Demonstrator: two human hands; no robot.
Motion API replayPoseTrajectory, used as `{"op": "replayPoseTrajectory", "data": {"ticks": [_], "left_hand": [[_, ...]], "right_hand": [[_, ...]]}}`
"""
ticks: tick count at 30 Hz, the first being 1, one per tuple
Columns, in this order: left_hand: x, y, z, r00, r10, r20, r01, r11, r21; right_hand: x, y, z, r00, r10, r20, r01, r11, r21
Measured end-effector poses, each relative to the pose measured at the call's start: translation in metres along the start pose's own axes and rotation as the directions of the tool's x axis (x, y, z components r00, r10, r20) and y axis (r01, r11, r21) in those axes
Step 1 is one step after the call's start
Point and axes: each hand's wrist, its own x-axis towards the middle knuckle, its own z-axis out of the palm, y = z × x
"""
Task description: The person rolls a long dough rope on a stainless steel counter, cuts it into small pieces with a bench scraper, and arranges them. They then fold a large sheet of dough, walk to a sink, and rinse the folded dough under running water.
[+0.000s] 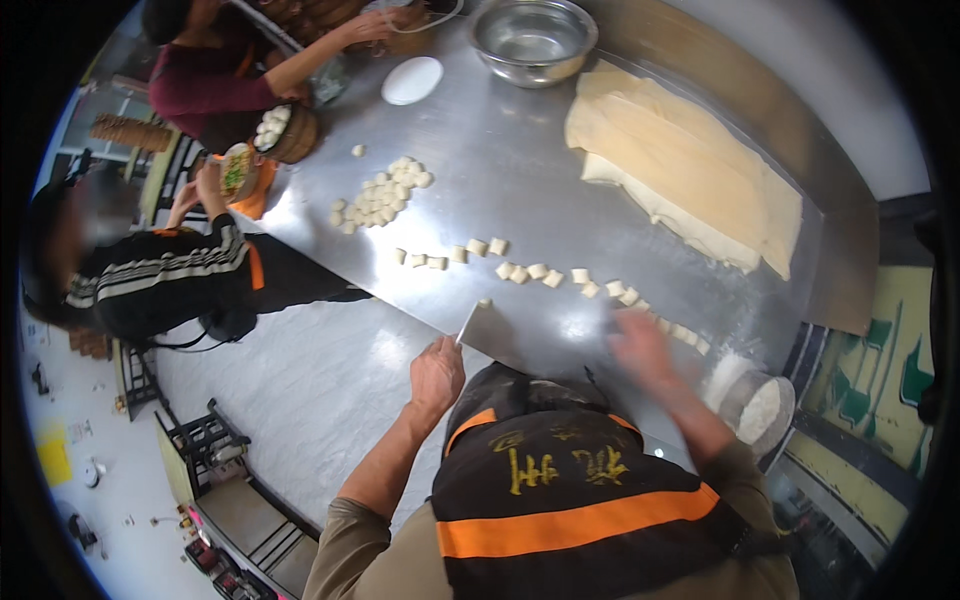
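My left hand [437, 373] grips a thin flat blade, apparently a dough cutter [468, 322], upright near the front edge of the steel worktable [517, 180]. A small lump of dough [485, 303] is at the blade's far end; whether it touches the blade is unclear. Motion blurs my right hand [643, 349], just on my side of a row of cut dough pieces [628, 296]. Its fingers cannot be made out. That row runs slantwise across the table, and further pieces [517, 274] continue it leftward. Beyond them lies a cluster of rounded dough pieces [382, 193].
A cloth [690, 157] partly covers a large dough slab [667, 219]. At right stands a flour container [761, 412] beside spilled flour [727, 375]. A steel bowl [534, 45] and white disc [412, 80] stand farther back. Two people work at left near a basket of dough pieces [296, 135] and a filling bowl [237, 171].
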Motion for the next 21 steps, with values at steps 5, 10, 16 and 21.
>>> {"op": "replayPoseTrajectory", "data": {"ticks": [5,10,16,21], "left_hand": [[0.006,0.047,0.019,0.987,-0.021,0.162,0.047,0.986,-0.162],[0.012,0.029,0.021,0.988,0.051,0.143,-0.019,0.976,-0.219],[0.022,0.010,0.000,0.991,0.038,0.128,0.003,0.952,-0.306],[0.041,0.003,-0.006,0.980,0.071,0.187,-0.005,0.943,-0.333]], "right_hand": [[0.047,-0.103,0.097,0.995,-0.082,0.050,0.081,0.996,0.024],[0.075,-0.087,0.121,0.997,-0.031,-0.074,0.030,0.999,-0.019],[0.120,-0.065,0.054,0.902,0.237,-0.362,-0.201,0.970,0.136],[0.192,0.026,0.005,0.889,0.214,-0.405,-0.297,0.942,-0.155]]}}
